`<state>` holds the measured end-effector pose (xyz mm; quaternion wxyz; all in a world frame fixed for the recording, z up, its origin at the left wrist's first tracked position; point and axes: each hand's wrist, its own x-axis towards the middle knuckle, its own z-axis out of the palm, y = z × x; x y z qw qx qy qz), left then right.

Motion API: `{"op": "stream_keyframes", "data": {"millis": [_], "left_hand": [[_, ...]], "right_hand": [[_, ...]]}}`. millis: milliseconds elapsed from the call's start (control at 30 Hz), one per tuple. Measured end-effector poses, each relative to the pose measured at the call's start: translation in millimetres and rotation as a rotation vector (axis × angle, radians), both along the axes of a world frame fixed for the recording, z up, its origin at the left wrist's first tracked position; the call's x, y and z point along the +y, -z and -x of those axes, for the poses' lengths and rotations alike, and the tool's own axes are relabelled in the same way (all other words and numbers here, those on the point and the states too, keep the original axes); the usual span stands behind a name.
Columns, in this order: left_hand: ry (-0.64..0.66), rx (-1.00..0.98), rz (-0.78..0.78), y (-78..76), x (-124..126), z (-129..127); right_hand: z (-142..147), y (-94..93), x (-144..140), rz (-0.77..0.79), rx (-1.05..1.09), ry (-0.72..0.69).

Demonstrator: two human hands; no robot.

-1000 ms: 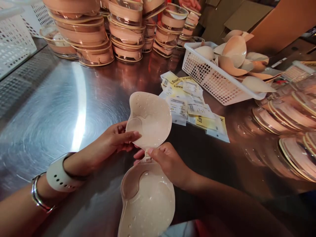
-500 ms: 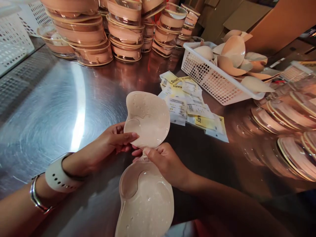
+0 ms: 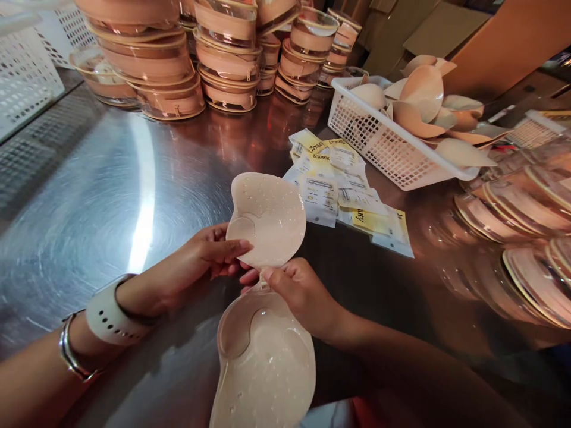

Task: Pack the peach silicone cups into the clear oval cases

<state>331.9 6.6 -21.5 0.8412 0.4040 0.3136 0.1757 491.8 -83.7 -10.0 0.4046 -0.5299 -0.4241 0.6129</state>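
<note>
Steel covers the whole worktable, bright with glare, and the person works over its near edge with both hands on a pair of beige stick-on bra cups joined at a small middle clasp. The left hand pinches the lower edge of the upper cup between thumb and fingers, holding it tilted up off the table, while the right hand closes thumb and forefinger right at the clasp, its fingers resting on the top of the lower cup, which hangs toward the person's lap. Both cups show their glossy, speckled inner faces. That tacky-looking surface is probably the main risk: if the upper cup folds down, the two faces could stick together, and a hard tug at the clasp might pull it apart or twist it. A loose pinch could also let the lower cup slide off the table edge. Behind the hands lies a heap of small packets, yellow and white; the print is partly legible and seems to read "Kanrex" or similar, though blur makes that unsure. Farther back sit a white basket of loose cups and stacks of clear round cases.
</note>
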Motion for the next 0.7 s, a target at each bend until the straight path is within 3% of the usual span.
{"op": "stream_keyframes", "data": {"millis": [267,700], "left_hand": [[0.005,0.046,0.013,-2.6,-0.1,-1.3],[-0.012,0.029,-0.043,-1.6,1.0,-1.2]], "right_hand": [[0.1,0.6,1.3,0.007,0.02,0.014],[-0.5,3.3,1.2,-0.008,-0.137,0.012]]}}
